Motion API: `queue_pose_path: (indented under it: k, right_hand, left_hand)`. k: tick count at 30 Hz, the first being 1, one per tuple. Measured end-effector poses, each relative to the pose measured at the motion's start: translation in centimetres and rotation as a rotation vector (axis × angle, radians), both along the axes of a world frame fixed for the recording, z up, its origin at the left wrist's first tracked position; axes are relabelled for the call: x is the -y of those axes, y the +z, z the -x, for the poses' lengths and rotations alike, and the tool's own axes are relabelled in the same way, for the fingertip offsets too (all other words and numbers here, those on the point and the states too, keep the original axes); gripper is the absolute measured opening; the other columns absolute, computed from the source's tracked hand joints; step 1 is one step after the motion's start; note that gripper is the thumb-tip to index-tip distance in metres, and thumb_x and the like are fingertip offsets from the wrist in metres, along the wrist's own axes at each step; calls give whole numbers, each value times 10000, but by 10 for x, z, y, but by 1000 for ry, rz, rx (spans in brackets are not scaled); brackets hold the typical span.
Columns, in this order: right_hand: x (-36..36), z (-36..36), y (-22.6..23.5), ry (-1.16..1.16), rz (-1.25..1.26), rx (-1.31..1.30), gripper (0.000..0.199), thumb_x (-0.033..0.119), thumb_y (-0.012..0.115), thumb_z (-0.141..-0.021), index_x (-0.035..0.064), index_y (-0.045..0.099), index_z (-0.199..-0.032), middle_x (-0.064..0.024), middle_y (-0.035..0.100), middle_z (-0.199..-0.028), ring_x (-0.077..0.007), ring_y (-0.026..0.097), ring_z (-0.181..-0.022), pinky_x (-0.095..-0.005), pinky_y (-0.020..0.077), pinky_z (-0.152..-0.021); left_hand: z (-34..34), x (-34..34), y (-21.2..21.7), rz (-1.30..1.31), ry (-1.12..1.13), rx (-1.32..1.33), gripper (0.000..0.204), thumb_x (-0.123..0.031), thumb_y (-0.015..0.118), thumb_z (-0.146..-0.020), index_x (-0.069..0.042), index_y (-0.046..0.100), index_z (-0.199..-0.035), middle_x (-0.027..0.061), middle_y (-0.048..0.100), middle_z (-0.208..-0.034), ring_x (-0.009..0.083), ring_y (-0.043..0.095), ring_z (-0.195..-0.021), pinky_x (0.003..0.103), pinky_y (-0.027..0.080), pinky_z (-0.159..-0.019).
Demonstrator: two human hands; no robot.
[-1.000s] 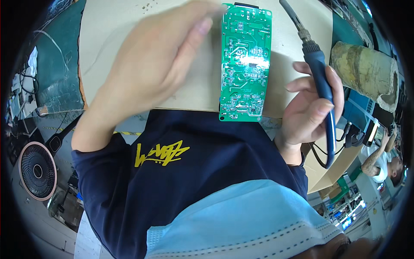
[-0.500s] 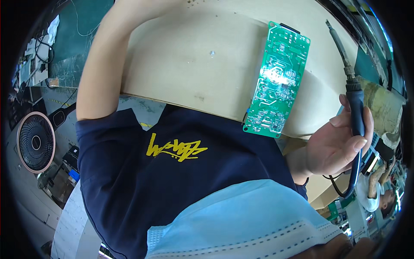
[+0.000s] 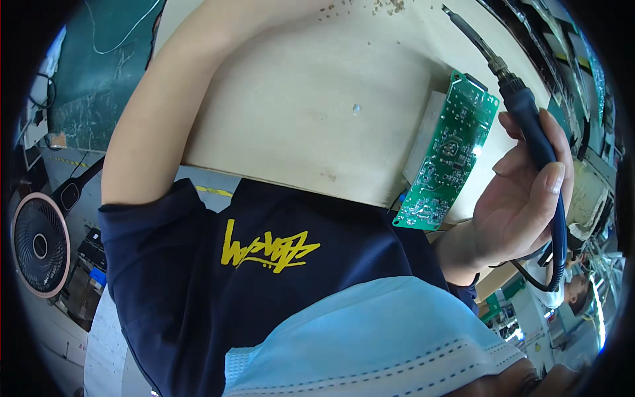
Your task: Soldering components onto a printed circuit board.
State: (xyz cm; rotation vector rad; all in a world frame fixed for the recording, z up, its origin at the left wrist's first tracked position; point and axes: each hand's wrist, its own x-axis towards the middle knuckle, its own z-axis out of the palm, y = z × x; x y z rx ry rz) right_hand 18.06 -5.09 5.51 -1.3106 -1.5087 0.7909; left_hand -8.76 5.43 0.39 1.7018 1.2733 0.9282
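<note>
My right hand (image 3: 519, 198) is closed around the dark blue handle of a soldering iron (image 3: 527, 112). The iron's metal tip points up and to the left, past the far end of a green circuit board (image 3: 450, 159) and apart from it. That long narrow board lies at the right of the pale work surface (image 3: 297, 139), its side with solder joints facing up. A pale flat-sided part (image 3: 423, 135) shows beneath its left edge. My left forearm (image 3: 159, 112) reaches across the surface and leaves the picture at the top, so the left hand is hidden.
Small brown crumbs (image 3: 390, 6) lie scattered at the far edge, and a clear drop-like bit (image 3: 356, 108) sits mid-surface. A green mat (image 3: 99, 86) is at the far left, a round fan (image 3: 40, 246) below it. Another person (image 3: 577, 291) is at the right.
My right hand has carried the soldering iron farther away and to the left, its tip now beyond the board's far end. The view has shifted, and the circuit board appears more tilted.
</note>
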Motion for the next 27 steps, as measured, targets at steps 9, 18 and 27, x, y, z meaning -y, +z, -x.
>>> queue_pose_path:
  k: [9, 18, 27]
  right_hand:
    - [-18, 21, -15, -19, 14, 20, 591, 334, 430, -1062, -188, 537, -1319, -217, 658, -804, -338, 712, -953, -384, 511, -936]
    - [-17, 29, -26, 51, 27, 65, 616, 381, 440, -1075, -170, 531, -1336, -244, 674, -824, -344, 719, -943, -411, 522, -943]
    - [-21, 31, -29, 66, 35, 135, 594, 380, 447, -1085, -147, 535, -1346, -231, 681, -831, -387, 716, -1001, -468, 521, -1002]
  left_hand:
    - [4, -3, 2, -154, 74, -100, 64, -4, 629, -869, 8, 595, -817, -2, 440, -550, 84, 405, -516, 302, 344, -519]
    - [-10, -6, 0, -212, 112, -104, 48, -2, 633, -855, 4, 619, -809, -45, 384, -543, 55, 352, -517, 274, 303, -508]
    - [-6, -5, 15, -7, 56, -105, 28, 13, 632, -851, 7, 631, -824, -52, 369, -542, 49, 349, -515, 262, 289, -497]
